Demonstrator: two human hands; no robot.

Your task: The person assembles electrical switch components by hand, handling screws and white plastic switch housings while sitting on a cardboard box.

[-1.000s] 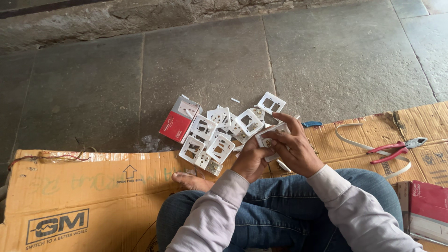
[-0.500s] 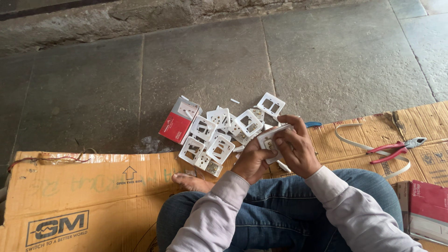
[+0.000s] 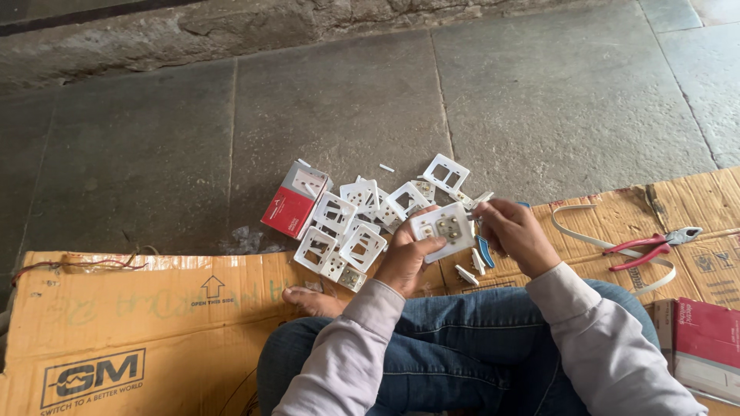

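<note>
White socket plate [image 3: 442, 229] clasped in left hand [image 3: 406, 256].

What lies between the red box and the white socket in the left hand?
In the head view, a pile of white frames lies between the red box and the socket.

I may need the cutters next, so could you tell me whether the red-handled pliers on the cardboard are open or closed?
Open: the red-handled pliers lie with their two handles spread apart, untouched on the cardboard.

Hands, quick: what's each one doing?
Left hand: closed, holding a white socket plate.
Right hand: fingers pinched at the plate's edge; what they grip cannot be told.
</note>
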